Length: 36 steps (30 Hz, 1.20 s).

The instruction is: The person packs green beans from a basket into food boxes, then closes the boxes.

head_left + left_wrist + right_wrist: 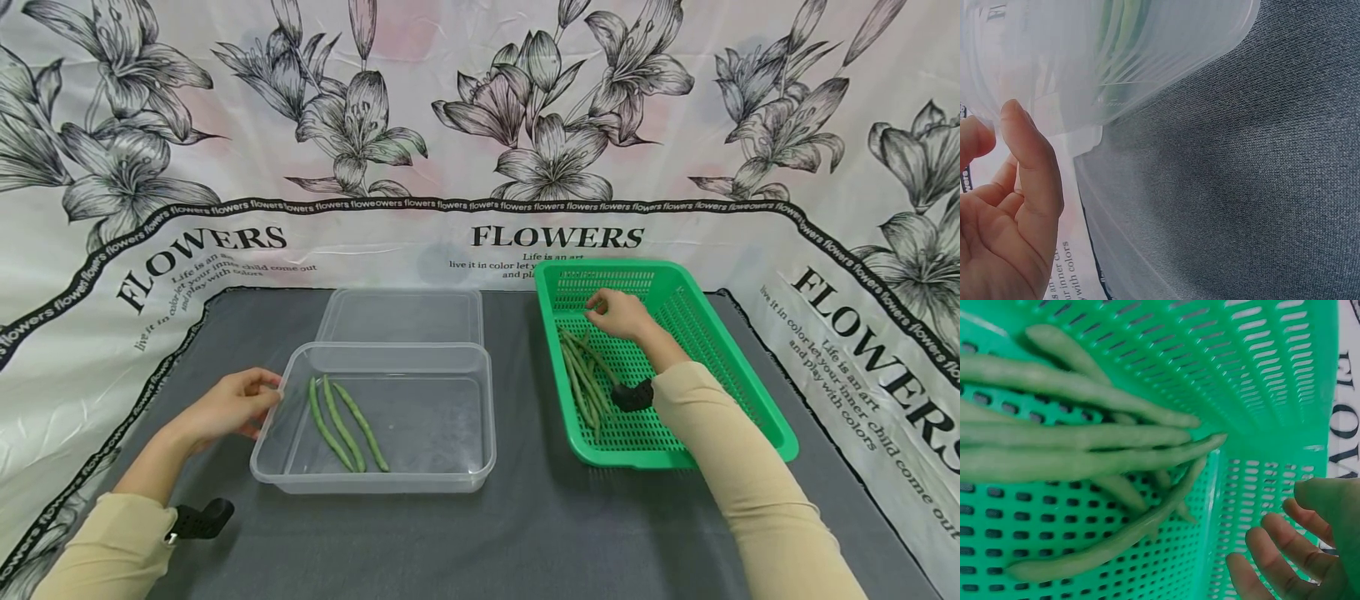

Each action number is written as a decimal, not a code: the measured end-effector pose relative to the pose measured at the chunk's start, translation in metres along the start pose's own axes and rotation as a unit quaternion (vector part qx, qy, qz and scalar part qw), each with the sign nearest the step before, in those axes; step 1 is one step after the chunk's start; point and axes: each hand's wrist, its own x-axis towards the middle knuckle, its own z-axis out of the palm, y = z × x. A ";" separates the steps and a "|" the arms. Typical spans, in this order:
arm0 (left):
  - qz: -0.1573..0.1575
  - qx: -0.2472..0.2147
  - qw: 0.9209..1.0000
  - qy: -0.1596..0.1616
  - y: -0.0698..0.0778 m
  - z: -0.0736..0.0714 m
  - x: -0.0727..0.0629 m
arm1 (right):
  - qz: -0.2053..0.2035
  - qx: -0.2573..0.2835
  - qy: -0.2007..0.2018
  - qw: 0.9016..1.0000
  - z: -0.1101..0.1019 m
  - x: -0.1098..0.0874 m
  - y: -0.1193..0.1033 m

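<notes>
**Sleeves Foremost: 2 Hands at Box and Basket**

Right sleeve (pixel 757 483) and left sleeve (pixel 105 546) lie nearest the head camera, above a grey cloth (pixel 525 542).

Position: 3 green beans (pixel 343 427) lie side by side in the left half of the clear box (pixel 375 483). More beans (pixel 580 379) lie in a loose bundle along the left side of the green basket (pixel 731 354); overlap prevents an exact count.

Grip: the right hand (pixel 622 315) is above the basket, fingers loosely apart, no bean between them. The left hand (pixel 228 408) has bent fingers at the box's left rim; whether it pinches or only touches the plastic cannot be told.

Caution: crossed beans could come up together if 1 is pulled from beneath the others. The box, apparently light, could slide or tip if the left hand presses unevenly.

Clearance: the basket's left wall stands close to the bundle, so fingers could catch there; its right half offers bare floor. Cloth separates box and basket. The lid (pixel 401 317) lies just behind the box, limiting backward room. The box's right half is free.
</notes>
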 end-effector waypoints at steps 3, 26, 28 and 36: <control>0.002 0.000 1.000 0.000 0.000 0.000 0.000 | 0.014 0.010 -0.018 1.000 0.002 -0.002 0.006; 0.001 0.003 1.000 0.003 0.000 0.000 0.000 | 0.081 0.080 -0.162 0.980 0.023 -0.011 0.020; -0.001 0.003 1.000 0.005 -0.001 0.000 0.000 | 0.087 0.077 -0.166 0.979 0.024 -0.011 0.020; -0.003 0.003 1.000 0.007 -0.001 -0.001 0.000 | 0.103 0.094 -0.190 0.972 0.025 -0.011 0.024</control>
